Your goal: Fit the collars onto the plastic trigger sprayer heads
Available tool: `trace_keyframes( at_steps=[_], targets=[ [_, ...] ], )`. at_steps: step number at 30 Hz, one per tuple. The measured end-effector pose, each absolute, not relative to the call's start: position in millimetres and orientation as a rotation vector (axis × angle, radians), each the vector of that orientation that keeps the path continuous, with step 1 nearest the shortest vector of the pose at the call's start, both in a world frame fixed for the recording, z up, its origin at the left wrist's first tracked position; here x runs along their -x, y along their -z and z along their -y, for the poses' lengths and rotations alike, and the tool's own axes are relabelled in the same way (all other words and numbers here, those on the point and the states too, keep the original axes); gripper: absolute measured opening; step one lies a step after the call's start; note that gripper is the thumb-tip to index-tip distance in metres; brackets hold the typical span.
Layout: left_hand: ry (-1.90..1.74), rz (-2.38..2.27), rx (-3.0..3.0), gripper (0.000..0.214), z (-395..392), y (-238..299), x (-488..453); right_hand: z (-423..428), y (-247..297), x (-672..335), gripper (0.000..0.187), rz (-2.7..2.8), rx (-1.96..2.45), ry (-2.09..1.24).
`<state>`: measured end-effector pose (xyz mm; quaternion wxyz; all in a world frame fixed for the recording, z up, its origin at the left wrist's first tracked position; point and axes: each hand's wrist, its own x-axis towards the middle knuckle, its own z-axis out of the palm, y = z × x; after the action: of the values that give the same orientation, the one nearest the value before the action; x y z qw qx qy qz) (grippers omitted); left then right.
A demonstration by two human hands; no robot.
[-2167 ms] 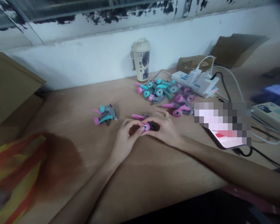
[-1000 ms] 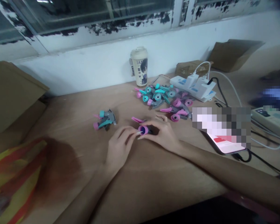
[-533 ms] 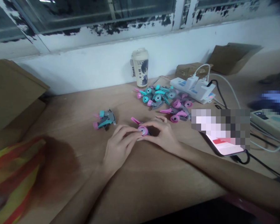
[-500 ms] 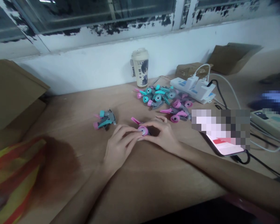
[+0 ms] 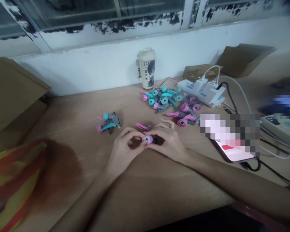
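Between my two hands is a trigger sprayer head (image 5: 148,139) with a pink screw collar, its round opening turned toward me. My left hand (image 5: 126,148) pinches the collar's rim with thumb and forefinger. From the other side my right hand (image 5: 169,138) grips the sprayer head, hiding most of its grey body. The pink trigger (image 5: 141,126) sticks out beyond my fingers. To the left lies a small group of sprayer heads (image 5: 109,122) in grey, teal and pink. A larger pile of sprayer heads (image 5: 164,100) lies behind my right hand.
A lidded coffee cup (image 5: 147,69) stands against the wall. At the right are a white power strip (image 5: 203,91) with plugs and cables, and a lit phone (image 5: 234,151). Cardboard (image 5: 12,96) and a red-and-yellow bag (image 5: 14,183) occupy the left side.
The sprayer head has tilted, so its collar now faces more to the left. My left fingers have shifted from over the opening to the collar's edge.
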<state>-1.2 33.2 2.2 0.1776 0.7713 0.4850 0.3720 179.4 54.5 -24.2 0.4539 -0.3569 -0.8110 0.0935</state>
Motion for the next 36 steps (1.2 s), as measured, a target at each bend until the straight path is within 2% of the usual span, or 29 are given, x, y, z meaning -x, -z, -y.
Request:
trace_keyframes(
  at_steps=[9,17,22,27,36],
  targets=[
    [-0.914,-1.362,-2.347,0.007,-32.5,-10.6,5.4,-50.2,24.3,-178.4,0.022,2.062,0.871,-0.202],
    [-0.943,-1.493,-2.37,0.003,-27.2,-6.4,-0.2,-49.5,24.8,-177.1,0.019,2.064,0.818,-0.164],
    [-0.947,-1.513,-2.237,0.009,-26.4,-5.7,-1.7,-50.9,23.5,-177.0,0.014,2.039,0.842,-0.152],
    [-0.905,-1.373,-2.219,0.021,-25.0,-11.4,-0.9,-53.3,21.9,-178.7,0.018,2.006,0.864,-0.175],
    [-1.057,-1.355,-2.196,0.024,-22.8,-4.3,-3.4,-54.2,22.0,-179.5,0.02,1.995,0.869,-0.167]
  ],
)
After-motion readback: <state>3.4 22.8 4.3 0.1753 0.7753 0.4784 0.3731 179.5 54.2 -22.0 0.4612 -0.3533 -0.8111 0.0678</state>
